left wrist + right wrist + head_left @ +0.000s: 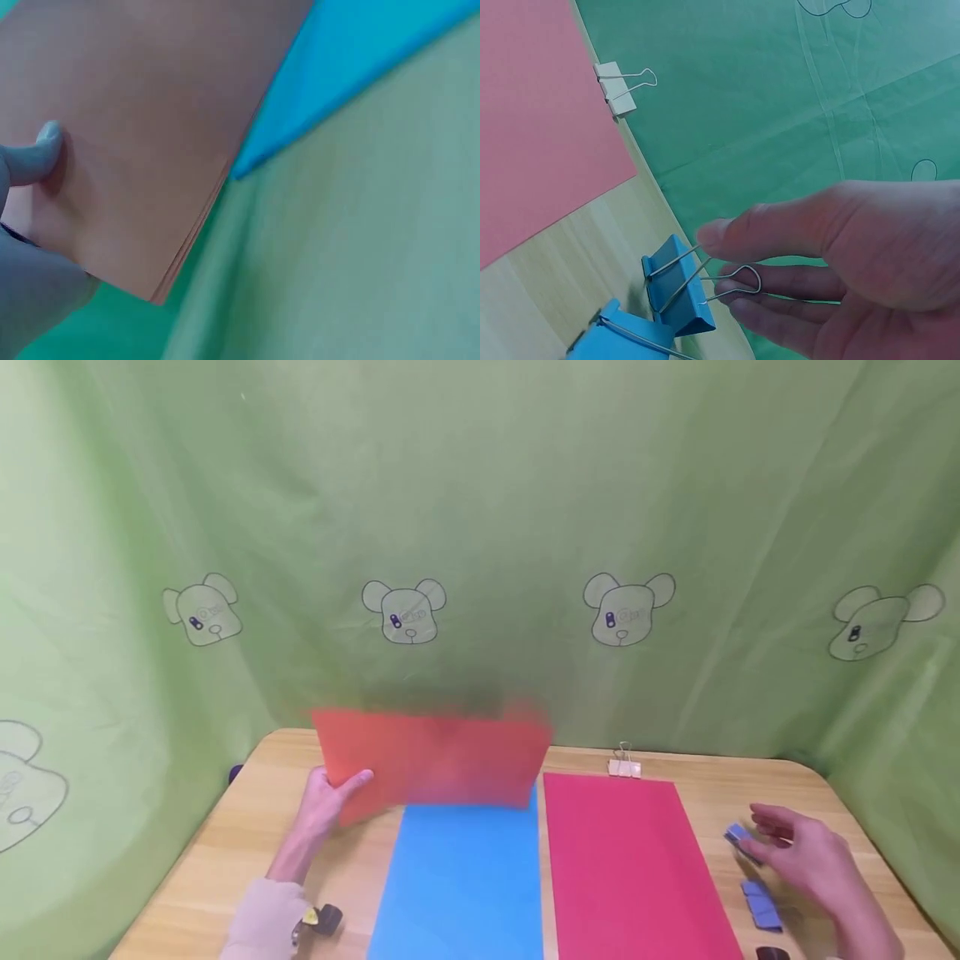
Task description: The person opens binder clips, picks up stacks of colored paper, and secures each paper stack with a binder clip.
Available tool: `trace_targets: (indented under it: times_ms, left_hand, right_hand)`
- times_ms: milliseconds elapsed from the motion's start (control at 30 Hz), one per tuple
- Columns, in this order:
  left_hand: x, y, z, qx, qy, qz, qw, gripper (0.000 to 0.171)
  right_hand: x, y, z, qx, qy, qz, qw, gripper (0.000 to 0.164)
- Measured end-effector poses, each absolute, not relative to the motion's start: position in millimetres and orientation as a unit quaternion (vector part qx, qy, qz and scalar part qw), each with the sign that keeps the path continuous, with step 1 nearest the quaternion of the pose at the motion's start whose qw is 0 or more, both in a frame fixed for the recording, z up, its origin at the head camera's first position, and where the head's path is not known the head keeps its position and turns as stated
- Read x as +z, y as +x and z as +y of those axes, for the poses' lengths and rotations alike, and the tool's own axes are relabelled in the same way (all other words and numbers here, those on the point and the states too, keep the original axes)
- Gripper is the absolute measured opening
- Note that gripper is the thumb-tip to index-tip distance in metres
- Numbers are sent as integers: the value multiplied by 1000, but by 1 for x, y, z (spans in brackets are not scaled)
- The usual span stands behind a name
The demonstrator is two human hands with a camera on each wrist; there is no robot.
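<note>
My left hand (330, 795) grips the left end of a stack of orange-red paper (442, 760), thumb on its near face. Layered edges of the orange-red paper (135, 150) show in the left wrist view. The stack is tilted up over the far end of a blue sheet (465, 885). At the right, my right hand (813, 860) is at a blue binder clip (676, 289). Its thumb overlaps one wire handle, and its fingers lie behind the other, with a gap between. A second blue binder clip (762, 906) lies nearer the person.
A crimson sheet (630, 860) lies right of the blue one. Behind its far edge stands a white binder clip (625, 767). Green cloth (480, 510) with drawn bear heads hangs around the wooden table (247, 835). A black object (772, 953) shows at the lower right.
</note>
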State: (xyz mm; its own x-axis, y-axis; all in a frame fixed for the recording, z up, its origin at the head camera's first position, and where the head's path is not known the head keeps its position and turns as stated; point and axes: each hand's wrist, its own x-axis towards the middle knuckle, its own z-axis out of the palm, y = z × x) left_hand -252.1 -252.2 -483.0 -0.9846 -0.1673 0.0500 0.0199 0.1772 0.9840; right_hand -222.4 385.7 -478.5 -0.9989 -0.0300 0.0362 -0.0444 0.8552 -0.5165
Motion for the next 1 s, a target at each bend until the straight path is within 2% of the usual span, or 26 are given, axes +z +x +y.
trace_targets:
  times_ms: [367,767,1000]
  left_hand:
    - [-482,-253,-255,-615,25,-787,42,38]
    - [-503,-256,-262,-637,18,-770,8,31]
    - [-510,-255,-262,-642,13,-767,-3,27]
  right_hand:
    - [-473,-224,386,268,29,-963,4,66]
    - [-471,-221,383,268,11,-963,1,76]
    - [-465,-217,384,277,-13,-961,-20,71]
